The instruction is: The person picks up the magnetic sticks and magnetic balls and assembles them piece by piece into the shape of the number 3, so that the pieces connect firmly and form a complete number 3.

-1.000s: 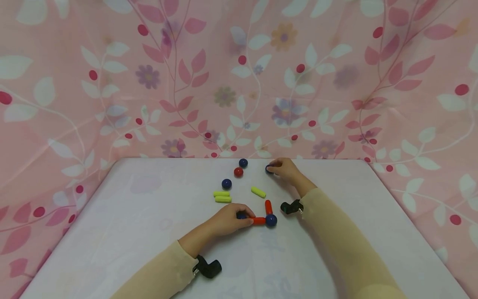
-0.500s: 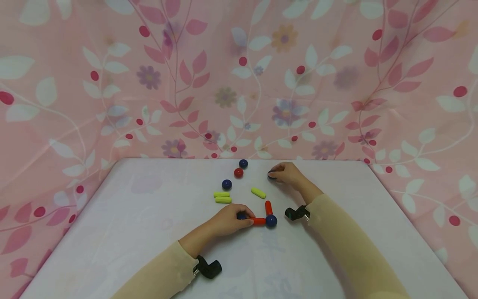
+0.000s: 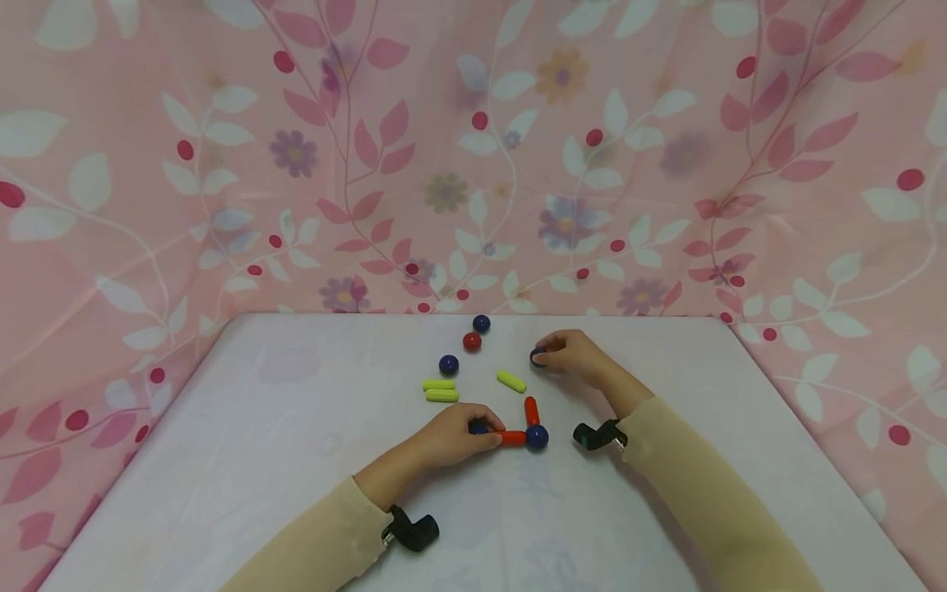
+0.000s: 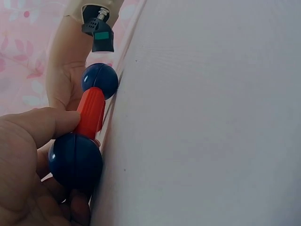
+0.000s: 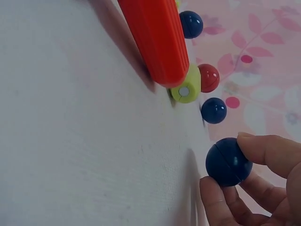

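Note:
My left hand (image 3: 453,436) grips a joined toy piece near the table's middle, thumb on its red rod (image 4: 91,113) and fingers around the blue ball (image 4: 76,161) at its near end. The rod's other end meets a second blue ball (image 3: 537,437), from which another red rod (image 3: 532,410) points toward the back. Farther back and to the right, my right hand (image 3: 579,360) pinches a separate blue ball (image 5: 229,162) between thumb and fingers. Most of that ball is hidden by the fingers in the head view.
Between the hands and the back edge lie two yellow-green rods (image 3: 441,395) side by side and a single yellow-green rod (image 3: 511,381). Behind them are a blue ball (image 3: 449,365), a red ball (image 3: 472,341) and another blue ball (image 3: 482,323). A floral cloth (image 3: 473,164) hangs behind the white table (image 3: 296,460).
My right hand has drawn the blue ball nearer to me, away from the back edge. The left hand and its joined piece have stayed in place.

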{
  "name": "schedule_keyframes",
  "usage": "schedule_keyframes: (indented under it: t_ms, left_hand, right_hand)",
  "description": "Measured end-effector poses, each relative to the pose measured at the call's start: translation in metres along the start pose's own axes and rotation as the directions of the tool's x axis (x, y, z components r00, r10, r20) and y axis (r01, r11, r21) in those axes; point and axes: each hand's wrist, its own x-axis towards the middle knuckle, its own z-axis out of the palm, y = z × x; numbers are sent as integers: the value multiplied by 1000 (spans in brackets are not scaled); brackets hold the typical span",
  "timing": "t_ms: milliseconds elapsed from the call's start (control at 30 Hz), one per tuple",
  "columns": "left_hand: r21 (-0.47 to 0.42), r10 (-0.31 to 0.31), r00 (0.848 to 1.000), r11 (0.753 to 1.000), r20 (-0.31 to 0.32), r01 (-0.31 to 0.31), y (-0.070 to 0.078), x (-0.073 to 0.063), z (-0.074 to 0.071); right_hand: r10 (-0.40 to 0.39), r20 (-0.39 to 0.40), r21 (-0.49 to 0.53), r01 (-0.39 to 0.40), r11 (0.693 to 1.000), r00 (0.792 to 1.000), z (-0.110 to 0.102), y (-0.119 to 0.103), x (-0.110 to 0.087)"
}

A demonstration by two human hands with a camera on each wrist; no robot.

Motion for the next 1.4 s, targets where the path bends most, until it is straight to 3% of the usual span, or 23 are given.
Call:
schedule_keyframes:
  t_ms: [333,800,1400]
  left_hand:
    - [13,9,1000,1000,1,-9,-1,0,0]
    - [13,-7,1000,1000,-11,7,-1,0,1]
    - [12,31,999,999,-27,-30,0,0,3]
  right_hand:
    - [-30,32,-34,31,999,999,3,-2,-18]
    - [-29,71,48,25,999,997,12,-1,-30]
    - [-11,59,36,8,999,998,17,0,-32]
